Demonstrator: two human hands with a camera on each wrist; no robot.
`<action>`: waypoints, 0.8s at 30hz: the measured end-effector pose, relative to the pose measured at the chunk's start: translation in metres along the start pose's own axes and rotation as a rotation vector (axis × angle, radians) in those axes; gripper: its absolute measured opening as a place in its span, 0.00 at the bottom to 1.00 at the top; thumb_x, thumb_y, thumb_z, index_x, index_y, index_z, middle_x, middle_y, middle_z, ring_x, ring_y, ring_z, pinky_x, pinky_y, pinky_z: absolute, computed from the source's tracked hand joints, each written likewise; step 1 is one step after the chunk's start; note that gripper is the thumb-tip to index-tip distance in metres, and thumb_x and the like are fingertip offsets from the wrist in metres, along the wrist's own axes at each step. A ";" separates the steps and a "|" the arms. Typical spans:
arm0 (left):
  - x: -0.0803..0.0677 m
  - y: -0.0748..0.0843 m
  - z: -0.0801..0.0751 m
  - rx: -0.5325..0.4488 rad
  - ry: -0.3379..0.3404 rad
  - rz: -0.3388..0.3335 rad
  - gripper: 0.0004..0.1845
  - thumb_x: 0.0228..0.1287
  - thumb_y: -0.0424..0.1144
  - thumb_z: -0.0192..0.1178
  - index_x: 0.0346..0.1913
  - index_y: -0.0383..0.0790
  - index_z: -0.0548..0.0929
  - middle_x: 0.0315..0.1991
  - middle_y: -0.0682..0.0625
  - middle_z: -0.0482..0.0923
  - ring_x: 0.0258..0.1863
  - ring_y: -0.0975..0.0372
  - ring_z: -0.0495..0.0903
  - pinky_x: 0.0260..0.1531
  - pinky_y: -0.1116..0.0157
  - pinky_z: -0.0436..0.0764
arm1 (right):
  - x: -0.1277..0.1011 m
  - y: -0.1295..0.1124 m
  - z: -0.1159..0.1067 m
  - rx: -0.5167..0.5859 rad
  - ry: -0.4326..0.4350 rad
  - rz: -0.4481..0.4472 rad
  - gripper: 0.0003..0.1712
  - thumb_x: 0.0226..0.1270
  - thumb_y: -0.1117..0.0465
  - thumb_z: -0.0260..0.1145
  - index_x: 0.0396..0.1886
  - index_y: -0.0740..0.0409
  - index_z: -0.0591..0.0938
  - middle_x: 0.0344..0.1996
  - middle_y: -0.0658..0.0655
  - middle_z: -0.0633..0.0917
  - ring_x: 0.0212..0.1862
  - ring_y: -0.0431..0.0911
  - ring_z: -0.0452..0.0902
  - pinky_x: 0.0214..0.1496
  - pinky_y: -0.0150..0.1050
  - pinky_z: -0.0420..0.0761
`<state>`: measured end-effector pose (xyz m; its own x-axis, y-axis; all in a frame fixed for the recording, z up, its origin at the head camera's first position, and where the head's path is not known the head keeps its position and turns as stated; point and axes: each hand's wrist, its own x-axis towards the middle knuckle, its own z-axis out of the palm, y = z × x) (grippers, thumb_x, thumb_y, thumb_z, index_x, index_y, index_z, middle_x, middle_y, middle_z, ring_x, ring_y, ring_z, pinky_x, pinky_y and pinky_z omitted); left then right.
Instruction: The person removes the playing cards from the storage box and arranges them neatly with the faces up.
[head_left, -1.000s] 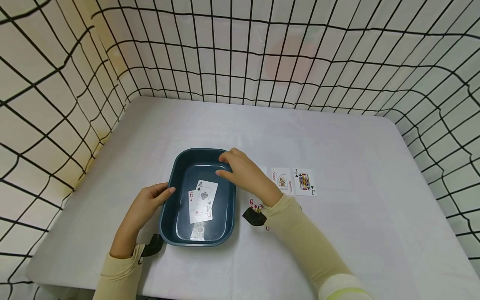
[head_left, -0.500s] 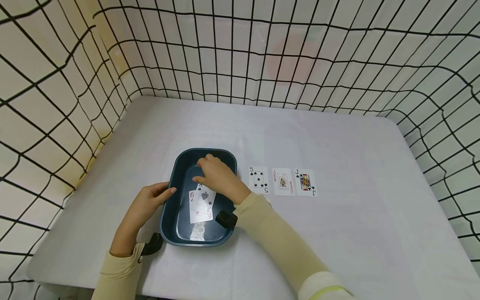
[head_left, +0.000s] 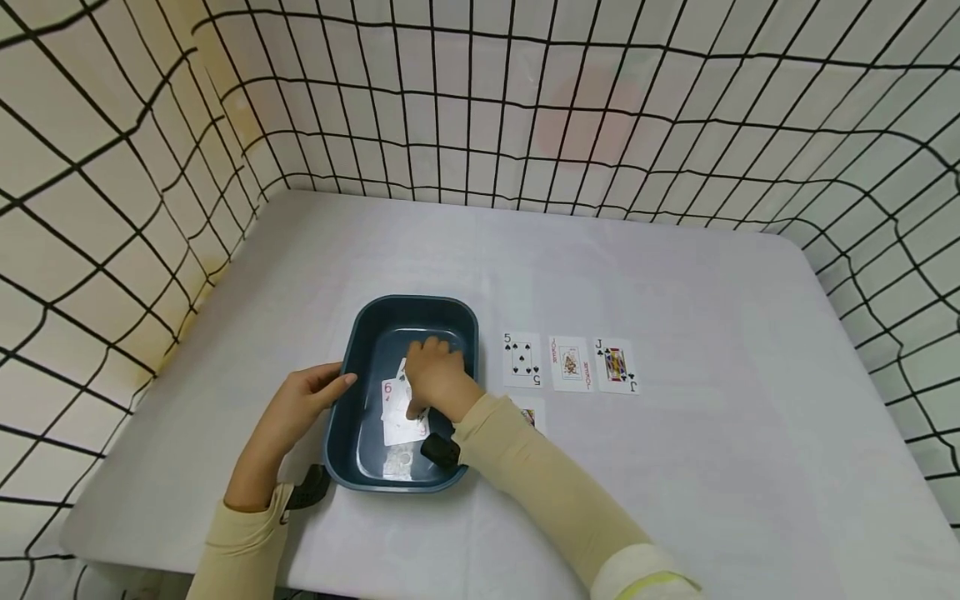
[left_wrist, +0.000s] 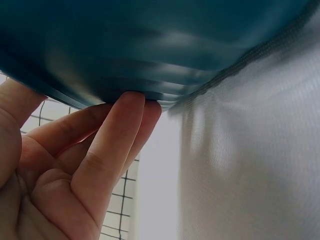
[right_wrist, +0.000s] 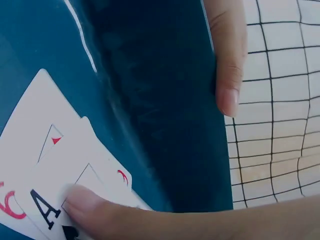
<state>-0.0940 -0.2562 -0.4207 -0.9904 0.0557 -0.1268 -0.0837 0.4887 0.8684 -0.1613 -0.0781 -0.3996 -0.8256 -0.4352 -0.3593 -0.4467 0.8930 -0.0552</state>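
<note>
In the head view my left hand point(head_left: 303, 400) grips the left wall of a dark blue plastic tray point(head_left: 352, 350). Its fingers point(left_wrist: 117, 130) press the tray's outside in the left wrist view. Inside the tray, my right hand point(head_left: 437, 375) is bent over some overlapping playing cards. The right wrist view has its thumb point(right_wrist: 85, 202) touching an ace of spades point(right_wrist: 45, 205). A red-marked card point(right_wrist: 40, 100) lies partly under the ace; its index reads like a 6. Where the other right fingertips are is hidden, so whether they pinch a card does not show.
Right of the tray lie a five of spades point(head_left: 522, 360), a joker point(head_left: 571, 364) and a jack of clubs point(head_left: 617, 365) in a row. Another face card point(head_left: 532, 412) below them is partly covered by the right sleeve. Black mesh point(head_left: 480, 108) surrounds the white table point(head_left: 712, 417).
My right hand has moved from the tray's right rim into the tray and down onto the cards. The five of spades has come into full view. The left hand keeps its place.
</note>
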 end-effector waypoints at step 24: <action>0.000 0.001 0.000 0.029 0.016 -0.015 0.29 0.64 0.50 0.52 0.56 0.27 0.71 0.50 0.36 0.74 0.47 0.49 0.75 0.45 0.54 0.75 | -0.036 0.110 -0.039 0.924 0.089 -0.413 0.13 0.65 0.63 0.57 0.49 0.55 0.77 0.33 0.52 0.81 0.23 0.49 0.73 0.23 0.38 0.72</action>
<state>-0.0937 -0.2553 -0.4198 -0.9907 0.0340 -0.1317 -0.0956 0.5140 0.8524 -0.1946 0.0316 -0.3563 -0.7065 -0.7031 -0.0808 -0.2924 0.3939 -0.8714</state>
